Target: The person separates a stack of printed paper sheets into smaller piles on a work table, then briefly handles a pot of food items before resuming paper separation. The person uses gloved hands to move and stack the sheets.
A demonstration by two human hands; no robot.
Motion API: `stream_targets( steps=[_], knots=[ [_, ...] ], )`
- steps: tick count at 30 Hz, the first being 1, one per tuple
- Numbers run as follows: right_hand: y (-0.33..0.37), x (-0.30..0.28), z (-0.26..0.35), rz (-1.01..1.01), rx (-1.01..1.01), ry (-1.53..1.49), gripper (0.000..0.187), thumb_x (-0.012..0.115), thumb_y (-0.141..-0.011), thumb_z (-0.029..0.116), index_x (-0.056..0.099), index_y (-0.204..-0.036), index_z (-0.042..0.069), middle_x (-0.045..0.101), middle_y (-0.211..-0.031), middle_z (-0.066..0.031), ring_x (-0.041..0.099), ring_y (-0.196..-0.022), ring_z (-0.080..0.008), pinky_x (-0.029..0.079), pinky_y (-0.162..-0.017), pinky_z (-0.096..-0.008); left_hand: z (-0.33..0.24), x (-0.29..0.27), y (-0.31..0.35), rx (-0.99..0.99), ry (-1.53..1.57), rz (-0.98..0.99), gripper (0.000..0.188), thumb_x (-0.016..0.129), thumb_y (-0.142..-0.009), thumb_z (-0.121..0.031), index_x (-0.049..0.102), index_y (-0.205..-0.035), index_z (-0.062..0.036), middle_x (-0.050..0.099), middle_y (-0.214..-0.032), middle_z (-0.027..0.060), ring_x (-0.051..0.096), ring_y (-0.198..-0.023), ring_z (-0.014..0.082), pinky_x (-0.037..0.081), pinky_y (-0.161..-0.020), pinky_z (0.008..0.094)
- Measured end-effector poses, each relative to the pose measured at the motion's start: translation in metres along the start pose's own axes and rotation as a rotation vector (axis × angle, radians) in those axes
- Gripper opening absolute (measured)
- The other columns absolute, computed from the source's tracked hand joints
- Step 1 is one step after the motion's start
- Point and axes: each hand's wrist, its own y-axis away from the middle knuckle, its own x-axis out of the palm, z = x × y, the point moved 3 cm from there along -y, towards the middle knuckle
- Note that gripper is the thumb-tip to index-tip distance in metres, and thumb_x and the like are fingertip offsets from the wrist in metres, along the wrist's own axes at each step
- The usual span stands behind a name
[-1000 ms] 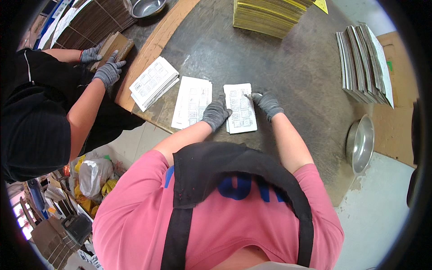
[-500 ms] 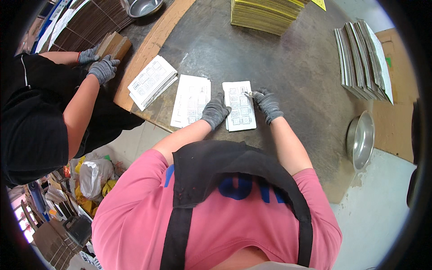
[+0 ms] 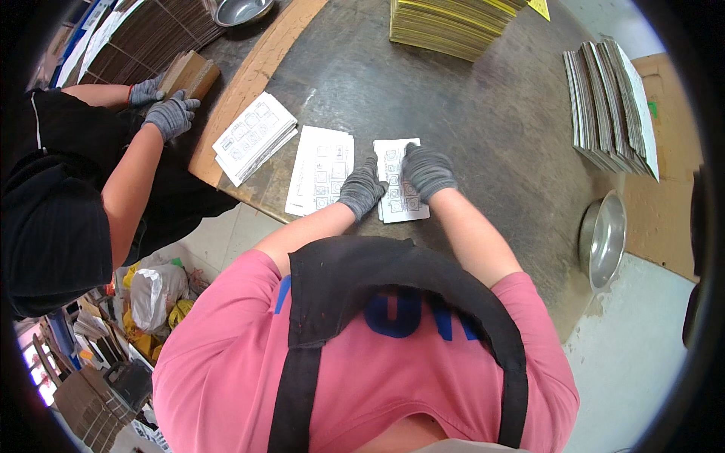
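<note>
A narrow stack of white printed sheets (image 3: 390,170) lies on the dark worktable in front of me. My left hand (image 3: 363,189), in a grey glove, holds the stack's left edge, its thumb on the top sheet. Over the right part of the stack, my gloved right hand (image 3: 428,172) is closed, fingers curled near the upper right corner. The slim pen-like tool it held half a second ago is hidden beneath it. Beside my left hand sits a wider pile of printed sheets (image 3: 313,162). A thicker slanted pile (image 3: 255,132) lies farther left.
A tall yellow-edged stack (image 3: 445,30) stands at the far side of the table (image 3: 513,136). Cardboard sheets (image 3: 608,106) stand at right, above a metal bowl (image 3: 606,240). At left, a gloved co-worker (image 3: 170,115) handles brown cardboard pieces (image 3: 189,74).
My right hand has moved left and turned over the stack, covering its right side and the pen-like tool. My left hand stays at the left edge.
</note>
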Motion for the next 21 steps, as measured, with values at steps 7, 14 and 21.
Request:
stream_targets(
  steps=[7, 14, 21],
  knots=[
    [0.005, -0.001, -0.046, -0.076, 0.176, -0.968, 0.026, 0.052, -0.077, 0.020, 0.058, -0.097, 0.003, 0.061, -0.083, -0.0104, 0.057, -0.069, -0.0196, 0.045, -0.064, -0.0333, -0.001, -0.002, 0.000, -0.026, 0.027, 0.014, 0.059, 0.061, -0.067, -0.015, 0.039, -0.118, 0.0028, 0.058, -0.092, 0.0213, 0.058, -0.082, 0.0308, 0.046, -0.072, 0.0353],
    [0.018, 0.040, -0.034, 0.016, 0.228, -1.010, 0.027, 0.055, -0.077, 0.023, 0.059, -0.095, 0.004, 0.060, -0.073, -0.0101, 0.054, -0.061, -0.0162, 0.045, -0.059, -0.0304, -0.001, -0.002, 0.001, -0.097, 0.029, 0.041, 0.060, 0.062, -0.066, -0.017, 0.039, -0.119, 0.0012, 0.058, -0.093, 0.0207, 0.057, -0.085, 0.0315, 0.045, -0.075, 0.0353],
    [0.018, 0.046, -0.029, 0.080, 0.284, -1.132, 0.028, 0.057, -0.076, 0.023, 0.059, -0.093, 0.001, 0.060, -0.072, -0.0080, 0.053, -0.060, -0.0146, 0.045, -0.058, -0.0306, -0.002, -0.004, 0.001, -0.094, 0.064, 0.078, 0.062, 0.062, -0.066, -0.017, 0.038, -0.120, 0.0001, 0.057, -0.094, 0.0208, 0.057, -0.086, 0.0321, 0.044, -0.076, 0.0356]
  ],
)
